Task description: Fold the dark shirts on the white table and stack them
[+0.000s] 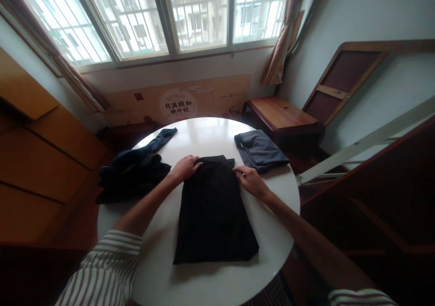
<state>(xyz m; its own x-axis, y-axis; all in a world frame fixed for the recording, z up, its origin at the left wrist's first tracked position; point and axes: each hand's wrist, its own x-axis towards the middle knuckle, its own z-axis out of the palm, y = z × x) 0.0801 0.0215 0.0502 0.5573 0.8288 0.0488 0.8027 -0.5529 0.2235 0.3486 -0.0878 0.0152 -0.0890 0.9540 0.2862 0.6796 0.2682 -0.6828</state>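
Observation:
A black garment lies flat and partly folded in the middle of a round white table. My left hand grips its far left corner, fingers curled over the cloth. My right hand pinches the far right corner. Both forearms reach in from the near edge along the garment's two sides.
A heap of dark blue clothes hangs over the table's left edge. A folded grey garment lies at the far right. Behind the table are a low wooden bench, a printed cardboard panel and barred windows. Wooden cabinets stand left.

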